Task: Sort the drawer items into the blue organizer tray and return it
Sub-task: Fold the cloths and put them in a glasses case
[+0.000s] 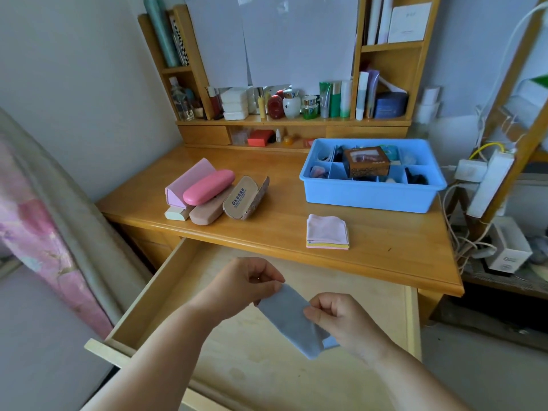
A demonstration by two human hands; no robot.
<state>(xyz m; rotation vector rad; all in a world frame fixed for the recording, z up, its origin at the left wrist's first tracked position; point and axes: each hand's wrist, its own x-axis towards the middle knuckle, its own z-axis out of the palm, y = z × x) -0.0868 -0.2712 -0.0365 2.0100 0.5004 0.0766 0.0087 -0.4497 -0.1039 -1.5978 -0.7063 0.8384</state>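
Over the open wooden drawer (pixel 154 289), my left hand (pixel 246 281) and my right hand (pixel 341 317) each pinch an edge of a small grey-blue cloth (pixel 292 318), which hangs between them. The blue organizer tray (pixel 370 197) stands on the desk at the back right, its compartments filled with small items and a brown box (pixel 366 161) on top. A folded stack of pink and yellow cloths (pixel 327 231) lies on the desk in front of the tray. Several glasses cases (pixel 207 185), one of them open (pixel 246 198), lie at the desk's left.
The wooden desk (pixel 281 203) carries a shelf unit with bottles, jars and books (pixel 296 105) at the back. A power strip and cables (pixel 486 185) hang at the right. A bed with a pink cover (pixel 38 221) runs along the left.
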